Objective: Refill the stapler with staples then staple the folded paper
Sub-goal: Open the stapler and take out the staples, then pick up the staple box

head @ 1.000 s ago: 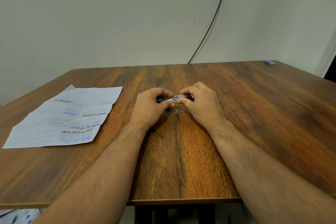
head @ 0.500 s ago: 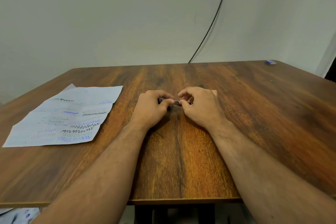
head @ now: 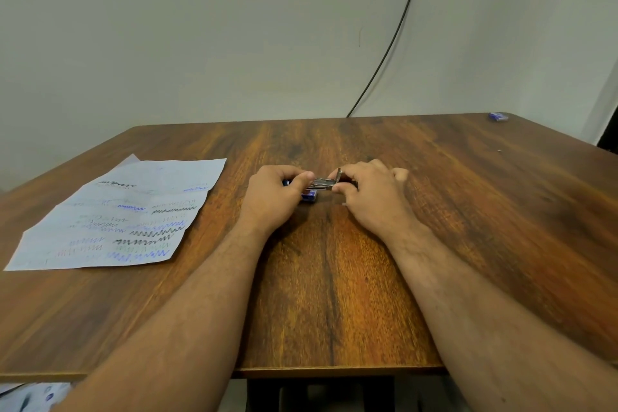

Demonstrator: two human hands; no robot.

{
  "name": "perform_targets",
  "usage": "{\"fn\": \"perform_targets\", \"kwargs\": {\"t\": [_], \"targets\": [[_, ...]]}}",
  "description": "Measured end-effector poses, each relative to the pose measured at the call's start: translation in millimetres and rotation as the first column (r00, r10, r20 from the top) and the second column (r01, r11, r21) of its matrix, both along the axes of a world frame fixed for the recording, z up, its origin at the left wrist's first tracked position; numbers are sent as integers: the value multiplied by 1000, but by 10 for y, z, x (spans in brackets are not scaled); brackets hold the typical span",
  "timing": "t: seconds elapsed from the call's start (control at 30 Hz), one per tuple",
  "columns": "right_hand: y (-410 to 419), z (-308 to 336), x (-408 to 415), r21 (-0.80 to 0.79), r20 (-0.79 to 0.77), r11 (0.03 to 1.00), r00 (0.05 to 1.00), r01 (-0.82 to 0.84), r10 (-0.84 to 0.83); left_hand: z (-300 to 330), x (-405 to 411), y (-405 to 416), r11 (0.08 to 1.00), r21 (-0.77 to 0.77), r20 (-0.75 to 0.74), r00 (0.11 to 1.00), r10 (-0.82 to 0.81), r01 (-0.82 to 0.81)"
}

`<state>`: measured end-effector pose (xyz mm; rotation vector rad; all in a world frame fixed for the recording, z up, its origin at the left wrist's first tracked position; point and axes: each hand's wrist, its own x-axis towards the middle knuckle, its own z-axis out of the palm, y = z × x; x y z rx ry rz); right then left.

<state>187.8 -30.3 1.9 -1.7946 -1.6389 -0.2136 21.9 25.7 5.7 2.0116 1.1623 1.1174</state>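
Gripping a small stapler (head: 320, 185) between them, both hands meet at the middle of the wooden surface (head: 468, 211). The left hand (head: 274, 199) curls its fingers (head: 306, 175) round the blue-bodied left end, thumb and forefinger clamped on it, while the right hand (head: 369, 199) pinches the right end of the exposed metal part with its thumb and forefinger, the other fingers loosely bent. The stapler sits low, at or just above the wood; whether it touches cannot be told. Whether staples lie in the metal channel is too small to make out. Well to the left lies the paper (head: 123, 221), flat, covered in scribbled lines of black, blue and red ink. A small blue box (head: 498, 116) rests at the far right corner. A black cable (head: 394, 40) runs down the wall behind.
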Motion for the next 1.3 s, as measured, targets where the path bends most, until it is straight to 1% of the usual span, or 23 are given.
{"fn": "perform_targets", "kwargs": {"t": [0.07, 0.13, 0.2, 0.23, 0.3, 0.47, 0.53, 0.57, 0.7, 0.83, 0.93, 1.1, 1.17, 1.2, 1.3], "targets": [[-4, 12, 6, 3, -18, 1000, 999, 29, -29, -5, 12, -18, 999, 42, 21, 1000, 3, -4], [-11, 18, 31, 17, -33, 997, 997, 72, -72, -13, 19, -9, 996, 82, 60, 997, 41, -46], [-25, 21, 57, 27, -41, 993, 993, 112, -111, -14, 19, 11, 992, 76, 63, 994, 93, -97], [-32, 19, 64, 22, -41, 992, 991, 125, -124, -9, 19, 16, 992, 62, 31, 994, 108, -110], [-38, 14, 64, -3, -31, 990, 989, 144, -144, -3, 22, 18, 991, 57, -83, 988, 128, -123], [-23, -12, 72, -56, -16, 974, 975, 221, -222, -74, 46, 99, 992, 32, -374, 919, 123, -120], [-14, -16, 80, -56, -14, 963, 964, 265, -266, -92, 54, 111, 990, 37, -428, 893, 141, -138], [-8, -18, 84, -61, -15, 958, 960, 279, -280, -89, 57, 105, 988, 32, -413, 898, 153, -154], [8, -20, 85, -111, -23, 951, 956, 288, -292, -58, 39, 78, 978, -24, -265, 945, 191, -205], [11, -19, 86, -149, -11, 946, 956, 289, -293, -45, 11, 76, 975, -41, -87, 972, 216, -220], [18, -18, 89, -165, -27, 949, 961, 267, -275, -48, 17, 76, 989, -56, 15, 990, 139, -138], [24, -8, 85, -177, -51, 955, 967, 238, -250, -52, -6, 91, 997, -75, 125, 992, -11, 21], [9, -4, 77, -131, -64, 963, 967, 238, -247, -44, -34, 89, 992, -106, 203, 978, -45, 67], [2, 3, 71, -81, -78, 967, 966, 240, -246, -33, -44, 86, 989, -125, 243, 969, -51, 84], [-29, 34, 48, 137, -129, 965, 970, 225, -207, -11, -54, 70, 974, -171, 326, 941, -89, 151]]}}
